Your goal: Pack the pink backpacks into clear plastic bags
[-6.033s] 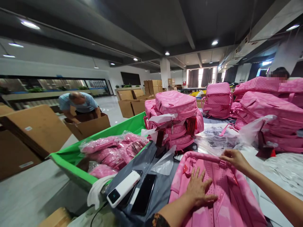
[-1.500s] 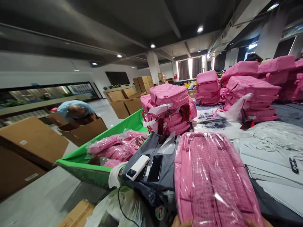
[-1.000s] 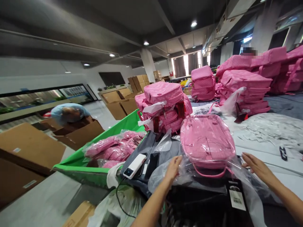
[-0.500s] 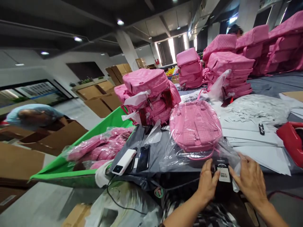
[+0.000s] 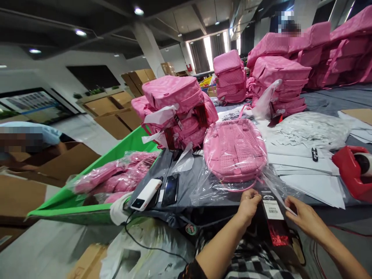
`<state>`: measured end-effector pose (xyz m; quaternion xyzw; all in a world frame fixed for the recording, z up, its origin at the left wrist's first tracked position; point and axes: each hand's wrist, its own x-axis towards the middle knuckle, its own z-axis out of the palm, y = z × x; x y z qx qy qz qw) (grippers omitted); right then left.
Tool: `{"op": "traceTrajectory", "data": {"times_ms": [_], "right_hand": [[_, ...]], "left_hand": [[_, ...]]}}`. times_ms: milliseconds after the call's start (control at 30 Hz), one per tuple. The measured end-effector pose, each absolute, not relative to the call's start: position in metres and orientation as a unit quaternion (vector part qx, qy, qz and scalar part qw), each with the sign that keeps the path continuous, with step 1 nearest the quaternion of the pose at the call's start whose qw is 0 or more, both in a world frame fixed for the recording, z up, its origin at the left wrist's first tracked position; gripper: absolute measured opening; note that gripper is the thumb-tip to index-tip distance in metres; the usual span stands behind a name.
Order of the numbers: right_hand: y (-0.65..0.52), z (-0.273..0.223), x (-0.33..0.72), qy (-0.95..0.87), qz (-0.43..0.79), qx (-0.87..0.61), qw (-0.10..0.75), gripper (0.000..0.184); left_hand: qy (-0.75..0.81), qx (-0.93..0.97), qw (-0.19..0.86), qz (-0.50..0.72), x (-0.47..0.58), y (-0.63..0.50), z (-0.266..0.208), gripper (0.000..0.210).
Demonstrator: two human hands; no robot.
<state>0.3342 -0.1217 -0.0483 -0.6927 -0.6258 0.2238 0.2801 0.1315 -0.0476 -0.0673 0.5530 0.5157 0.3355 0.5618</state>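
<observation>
A pink backpack (image 5: 235, 151) lies inside a clear plastic bag (image 5: 200, 190) on the grey-covered table, straps side up. Just below it, at the table's front edge, hangs a dark hang tag (image 5: 271, 209) with a white barcode label and a red lower part. My left hand (image 5: 248, 203) is closed in a pinch beside the tag's upper left corner; what lies between its fingertips is too small to make out. To the tag's right, my right hand (image 5: 303, 217) pinches the whitish edge of the plastic bag, which stretches up toward the backpack.
Stacked pink backpacks (image 5: 174, 93) stand behind left, more behind right. Phones (image 5: 171, 190) and a white power bank (image 5: 146, 195) lie left. White sheets (image 5: 314, 188) and a red tape dispenser (image 5: 351, 170) are right. A green bin (image 5: 69, 211) holds bagged pink items; a person bends over cartons.
Both hands have shifted, the left now pinching beside the tag instead of touching it. The tag's red lower part shows now. The plastic edge is drawn tauter toward my right hand.
</observation>
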Motion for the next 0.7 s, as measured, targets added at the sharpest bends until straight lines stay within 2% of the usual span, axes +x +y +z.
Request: {"op": "traceTrajectory", "data": {"times_ms": [133, 267, 367, 467, 533, 633, 700], "right_hand": [[-0.130, -0.060, 0.331, -0.551, 0.325, -0.694, 0.331, 0.040], [-0.145, -0.070, 0.323, -0.403, 0.534, -0.630, 0.393, 0.066], [-0.156, -0.066, 0.315, -0.287, 0.630, -0.586, 0.421, 0.074], [-0.161, -0.057, 0.312, -0.255, 0.625, -0.585, 0.450, 0.069], [-0.162, -0.056, 0.315, -0.264, 0.600, -0.604, 0.453, 0.070], [-0.166, -0.069, 0.321, -0.355, 0.519, -0.658, 0.414, 0.067], [-0.171, -0.087, 0.325, -0.425, 0.425, -0.702, 0.381, 0.056]], "left_hand": [[0.500, 0.511, 0.590, 0.374, 0.143, -0.054, -0.069, 0.005], [0.503, 0.526, 0.576, 0.373, 0.151, -0.060, -0.075, 0.006], [0.511, 0.551, 0.555, 0.356, 0.151, -0.060, -0.077, 0.007], [0.516, 0.552, 0.568, 0.327, 0.149, -0.060, -0.077, 0.003], [0.526, 0.582, 0.538, 0.310, 0.146, -0.062, -0.077, 0.007], [0.521, 0.712, 0.409, 0.234, 0.138, -0.069, -0.075, 0.015], [0.480, 0.805, 0.306, 0.165, 0.132, -0.070, -0.067, 0.018]]}}
